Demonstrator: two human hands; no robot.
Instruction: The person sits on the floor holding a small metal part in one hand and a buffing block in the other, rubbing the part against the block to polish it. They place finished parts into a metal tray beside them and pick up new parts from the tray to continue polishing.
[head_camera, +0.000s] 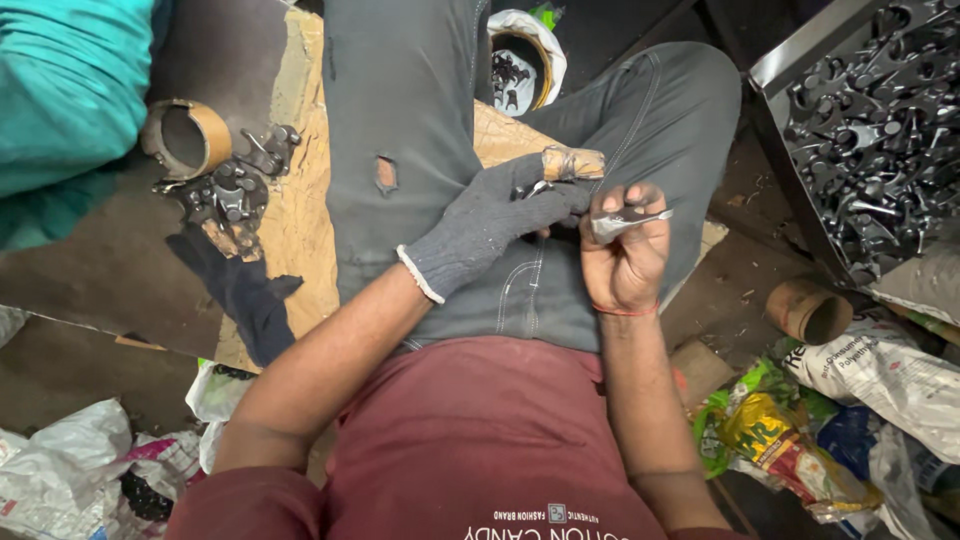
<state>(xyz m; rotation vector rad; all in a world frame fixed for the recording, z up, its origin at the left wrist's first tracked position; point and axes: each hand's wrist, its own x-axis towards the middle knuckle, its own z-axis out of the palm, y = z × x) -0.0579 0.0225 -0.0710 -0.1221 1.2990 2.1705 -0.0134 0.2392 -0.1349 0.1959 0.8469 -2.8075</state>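
Cluttered workshop floor fills the frame: a cardboard sheet (290, 215) lies at the upper left under the person's grey-trousered legs, with crumpled plastic bags (880, 400) along the bottom edges.

A small metal part (628, 221) sits right of the frame's centre, over the person's lap. It is in the right hand (625, 255), whose fingers are curled closed around it, thumb and fingertips pinching the top. Just to its left, almost touching, the left hand (490, 225) wears a grey knitted glove; its fingers are bent narrowly around a tool with a worn, tape-wrapped handle (573, 162) that sticks out toward the upper right. Whether the tool's tip touches the part cannot be told, since the gloved fingers hide it.

What shows of the metal part is silvery, shiny and flat, one end jutting right beyond the fingers; its full shape is hidden by the grip.

At the upper right a metal tray (770, 68) holds a heap of dark glossy metal pieces (880, 130). A smaller pile of similar parts (228, 190) lies at the upper left beside a cardboard ring (210, 135), and a dark cloth (245, 290) rests below them.
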